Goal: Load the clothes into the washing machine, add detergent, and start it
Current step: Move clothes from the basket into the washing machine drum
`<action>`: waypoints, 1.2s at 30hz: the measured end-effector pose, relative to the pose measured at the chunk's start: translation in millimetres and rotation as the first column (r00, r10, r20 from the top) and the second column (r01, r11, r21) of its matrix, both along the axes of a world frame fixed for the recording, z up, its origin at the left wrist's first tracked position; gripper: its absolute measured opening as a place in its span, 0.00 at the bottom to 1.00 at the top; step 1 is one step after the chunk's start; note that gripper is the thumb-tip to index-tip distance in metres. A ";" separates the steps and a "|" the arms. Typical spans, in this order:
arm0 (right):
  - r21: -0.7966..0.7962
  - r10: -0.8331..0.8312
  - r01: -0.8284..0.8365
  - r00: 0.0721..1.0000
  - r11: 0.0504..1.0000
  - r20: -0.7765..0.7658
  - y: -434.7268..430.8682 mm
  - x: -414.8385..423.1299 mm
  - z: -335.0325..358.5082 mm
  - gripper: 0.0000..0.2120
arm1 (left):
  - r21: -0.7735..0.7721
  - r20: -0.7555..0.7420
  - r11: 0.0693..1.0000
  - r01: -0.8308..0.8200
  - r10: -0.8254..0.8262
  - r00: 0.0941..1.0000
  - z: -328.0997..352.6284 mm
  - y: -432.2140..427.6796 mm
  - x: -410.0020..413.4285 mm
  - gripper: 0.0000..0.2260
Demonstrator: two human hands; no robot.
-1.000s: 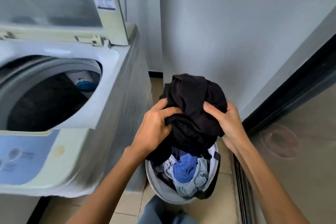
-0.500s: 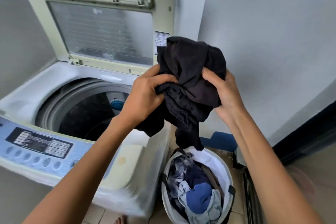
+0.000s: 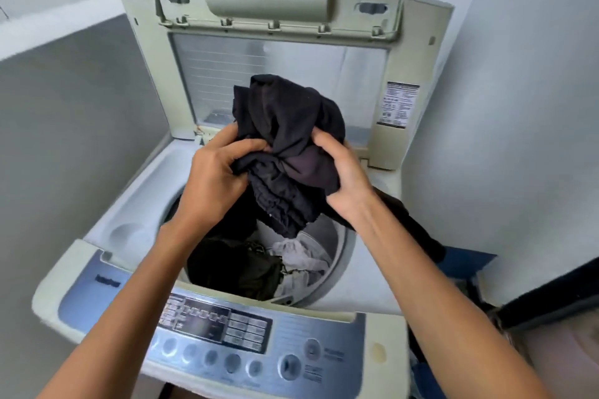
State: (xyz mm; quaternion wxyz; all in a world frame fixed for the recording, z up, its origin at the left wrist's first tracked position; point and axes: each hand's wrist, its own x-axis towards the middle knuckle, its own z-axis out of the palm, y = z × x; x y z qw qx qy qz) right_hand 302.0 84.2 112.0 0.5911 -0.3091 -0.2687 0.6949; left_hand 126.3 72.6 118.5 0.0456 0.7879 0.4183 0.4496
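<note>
A top-loading washing machine [image 3: 136, 204] stands in front of me with its lid [image 3: 278, 42] raised upright. Both my hands hold a bundle of black clothes [image 3: 285, 126] above the open drum [image 3: 337, 243]. My left hand [image 3: 214, 181] grips the bundle's left side, my right hand [image 3: 343, 172] its right side. A dark sleeve or leg hangs over the drum's right rim. Dark and white clothes [image 3: 259, 262] lie inside the drum. The blue control panel [image 3: 227, 334] with buttons faces me at the front.
Grey and white walls close in on both sides of the machine. A blue strip [image 3: 466, 259] shows low on the right behind the machine, beside a dark door frame [image 3: 551, 298]. The laundry basket is out of view.
I lifted the black bundle from the basket on the floor and carried it left and up over the drum. The view swung from the basket to the machine's top.
</note>
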 end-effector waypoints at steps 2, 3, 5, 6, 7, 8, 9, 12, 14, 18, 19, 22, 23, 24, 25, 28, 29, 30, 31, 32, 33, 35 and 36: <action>-0.075 0.019 -0.022 0.999 0.997 -0.030 9.2 -27.2 -10.2 0.10 | -0.019 0.003 1.000 -0.004 0.004 1.000 -8.7 11.1 -25.9 0.12; -0.112 0.028 -0.033 0.998 0.993 -0.047 13.3 -37.5 -16.1 0.13 | -0.033 0.002 0.999 -0.005 0.005 1.000 -12.6 15.5 -35.5 0.12; -0.166 0.059 -0.072 0.995 0.983 -0.085 19.2 -58.0 -26.2 0.18 | -0.062 -0.006 0.998 -0.003 0.003 1.000 -20.7 25.0 -54.5 0.12; -0.190 0.079 -0.098 0.991 0.977 -0.105 20.9 -66.5 -30.4 0.17 | -0.075 -0.011 0.997 0.000 -0.001 1.000 -25.0 29.3 -62.5 0.12; -0.215 0.099 -0.123 0.988 0.969 -0.117 22.3 -73.7 -35.3 0.15 | -0.090 -0.015 0.996 0.004 -0.006 1.000 -29.1 33.0 -69.4 0.12; -0.233 0.112 -0.139 0.986 0.962 -0.125 23.1 -78.8 -39.5 0.13 | -0.104 -0.018 0.995 0.009 -0.011 1.000 -32.9 36.2 -74.6 0.12; -0.244 0.119 -0.147 0.985 0.958 -0.126 24.3 -83.9 -43.8 0.13 | -0.117 -0.018 0.993 0.014 -0.016 1.000 -37.6 40.0 -80.0 0.12; -0.288 0.105 -0.137 0.987 0.948 -0.124 28.6 -95.0 -59.2 0.13 | -0.154 -0.030 0.988 0.029 -0.034 0.999 -53.2 52.2 -92.7 0.12; -0.310 0.104 -0.139 0.986 0.941 -0.129 30.5 -96.3 -70.1 0.16 | -0.185 -0.049 0.981 0.060 -0.070 0.996 -63.8 58.4 -95.7 0.13; -0.397 0.126 -0.141 0.990 0.907 -0.065 33.0 -80.1 -93.6 0.16 | -0.258 -0.135 0.956 0.137 -0.176 0.975 -84.8 65.6 -88.7 0.13; -0.435 0.139 -0.125 0.990 0.892 0.001 33.2 -73.4 -100.2 0.14 | -0.310 -0.161 0.939 0.151 -0.208 0.965 -92.5 68.2 -85.9 0.13; -0.514 0.285 -0.014 0.844 0.858 0.453 29.6 -46.6 -113.8 0.13 | -0.593 -0.342 0.795 0.131 -0.396 0.852 -119.4 77.8 -76.0 0.18; -0.520 0.398 -0.025 0.675 0.854 0.621 25.9 -37.1 -114.4 0.16 | -0.694 -0.419 0.715 0.085 -0.497 0.760 -127.2 79.6 -70.6 0.24; -0.525 0.496 -0.060 0.430 0.849 0.754 21.6 -26.3 -114.2 0.18 | -0.773 -0.474 0.635 0.019 -0.596 0.648 -133.4 79.7 -62.7 0.29; -0.518 0.525 -0.089 0.159 0.851 0.836 17.2 -14.1 -114.3 0.18 | -0.810 -0.498 0.586 -0.029 -0.660 0.562 -137.7 78.5 -53.4 0.33; -0.200 0.194 -0.010 -0.206 0.980 0.959 -1.0 14.8 -101.9 0.12 | -0.785 -0.465 0.610 0.105 -0.694 0.550 -141.1 71.2 -17.8 0.34; -0.033 0.044 0.053 -0.224 0.998 0.973 -8.2 24.1 -97.2 0.11 | -0.759 -0.454 0.630 0.167 -0.694 0.559 -140.0 68.2 -3.6 0.33; 0.098 -0.063 0.103 -0.303 0.990 0.951 -14.7 32.9 -91.3 0.12 | -0.738 -0.435 0.638 0.221 -0.699 0.567 -138.5 66.2 10.2 0.32; 0.139 -0.072 0.130 -0.421 0.982 0.904 -21.5 43.0 -87.6 0.14 | -0.729 -0.405 0.631 0.264 -0.709 0.576 -138.0 63.9 24.7 0.32; 0.106 -0.018 0.143 -0.514 0.984 0.857 -29.3 52.2 -85.2 0.17 | -0.729 -0.367 0.615 0.300 -0.721 0.587 -138.5 60.7 39.4 0.32; 0.024 0.068 0.158 -0.551 0.987 0.832 -36.6 59.0 -84.0 0.20 | -0.738 -0.318 0.589 0.329 -0.733 0.601 -140.3 57.5 52.6 0.32; -0.117 0.200 0.203 -0.454 0.972 0.868 -51.2 67.9 -85.7 0.21 | -0.768 -0.186 0.517 0.378 -0.744 0.641 -143.2 47.1 79.0 0.33; -0.112 0.186 0.198 -0.412 0.974 0.892 -56.7 68.1 -87.7 0.19 | -0.773 -0.133 0.499 0.392 -0.732 0.669 -145.6 42.8 89.4 0.33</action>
